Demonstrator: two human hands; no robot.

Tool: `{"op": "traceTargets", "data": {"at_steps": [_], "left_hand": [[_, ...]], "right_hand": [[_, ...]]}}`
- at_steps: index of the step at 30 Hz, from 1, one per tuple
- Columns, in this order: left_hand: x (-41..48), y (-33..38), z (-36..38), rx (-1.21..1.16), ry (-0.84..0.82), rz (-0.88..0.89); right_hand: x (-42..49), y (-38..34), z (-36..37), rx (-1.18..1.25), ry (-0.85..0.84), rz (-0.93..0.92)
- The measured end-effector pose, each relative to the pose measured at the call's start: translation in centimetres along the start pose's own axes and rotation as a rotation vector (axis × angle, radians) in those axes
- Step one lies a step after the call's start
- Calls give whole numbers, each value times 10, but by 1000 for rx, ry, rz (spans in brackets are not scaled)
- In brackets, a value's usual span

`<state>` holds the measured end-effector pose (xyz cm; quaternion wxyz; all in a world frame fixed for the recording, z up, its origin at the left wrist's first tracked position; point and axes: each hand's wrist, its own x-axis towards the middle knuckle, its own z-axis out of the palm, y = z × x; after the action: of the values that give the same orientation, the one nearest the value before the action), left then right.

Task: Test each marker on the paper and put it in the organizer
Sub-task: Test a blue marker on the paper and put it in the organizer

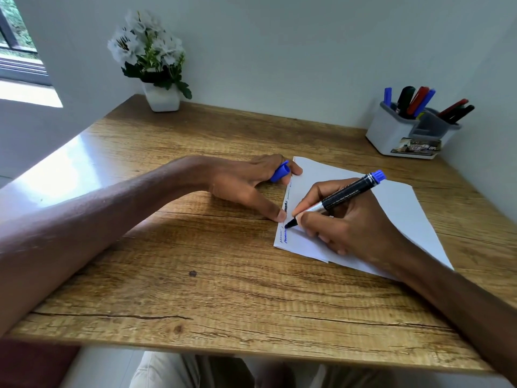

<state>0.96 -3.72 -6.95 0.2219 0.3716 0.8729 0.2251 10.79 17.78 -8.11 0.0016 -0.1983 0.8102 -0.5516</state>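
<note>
My right hand (349, 219) grips a black marker with a blue end (347, 193), its tip touching the white paper (397, 208) near the sheet's left edge, beside several scribbled test lines. My left hand (249, 183) curls its fingers round the marker's blue cap (279, 172) while its thumb presses the paper's left edge. At the table's far right corner stands the white and grey organizer (391, 135), holding several blue, black and red markers.
A white pot of white flowers (161, 91) sits at the far left of the wooden table (195, 261), against the wall. A window is at the upper left. My knees show below the table's near edge.
</note>
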Motion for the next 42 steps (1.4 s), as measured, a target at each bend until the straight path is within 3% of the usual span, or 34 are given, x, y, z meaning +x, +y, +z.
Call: {"op": "traceTargets", "data": {"at_steps": [6, 11, 18, 36, 42], "left_hand": [[2, -5, 1, -99, 41, 12], [-1, -5, 6, -236, 316, 36], [3, 2, 11, -19, 580, 266], [0, 17, 17, 103, 622, 333], [-3, 25, 20, -40, 553, 295]], "right_hand": [[7, 5, -11, 280, 170, 49], [14, 5, -22, 377, 222, 0], [15, 5, -28, 433, 199, -49], [13, 4, -24, 286, 228, -66], [13, 4, -27, 261, 253, -101]]}}
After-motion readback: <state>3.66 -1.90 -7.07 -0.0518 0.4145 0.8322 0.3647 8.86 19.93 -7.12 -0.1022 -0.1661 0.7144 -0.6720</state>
